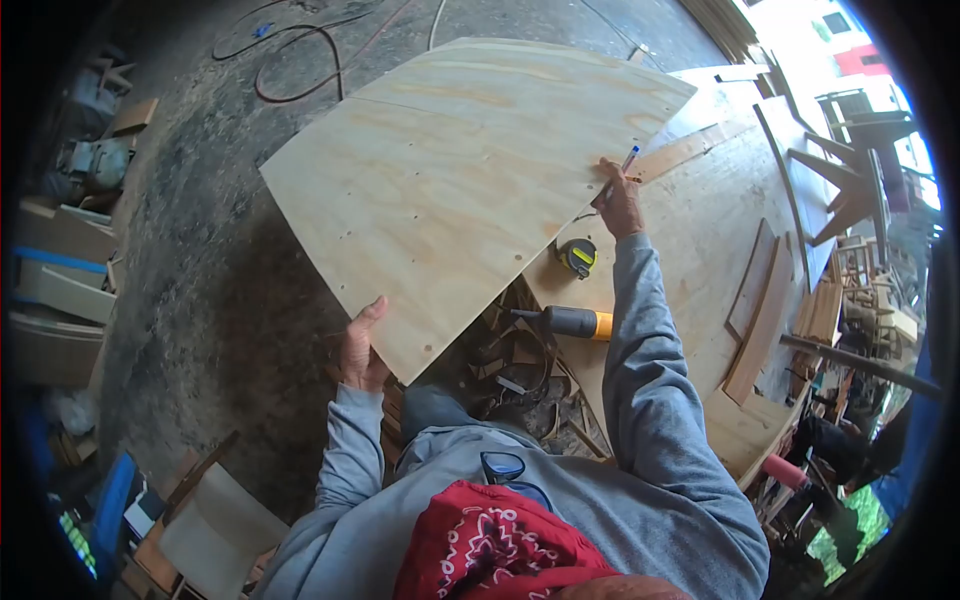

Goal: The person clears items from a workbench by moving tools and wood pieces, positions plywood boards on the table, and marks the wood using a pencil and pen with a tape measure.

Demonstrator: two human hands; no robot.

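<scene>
Panel held two-sided, pen in hand; step judged to be positioning or marking.

Left hand (362,350) grips the near-left edge of the panel (440,190), thumb on top, fingers hidden; panel spans floor to bench (690,260). Tool (577,322) and tape (577,257) lie on the bench, right of the panel. Right hand (620,205) is closed round a pen (630,157) at the panel's right edge; cannot tell if it also grips the panel. Next move likely calls for a steady left grip.
</scene>
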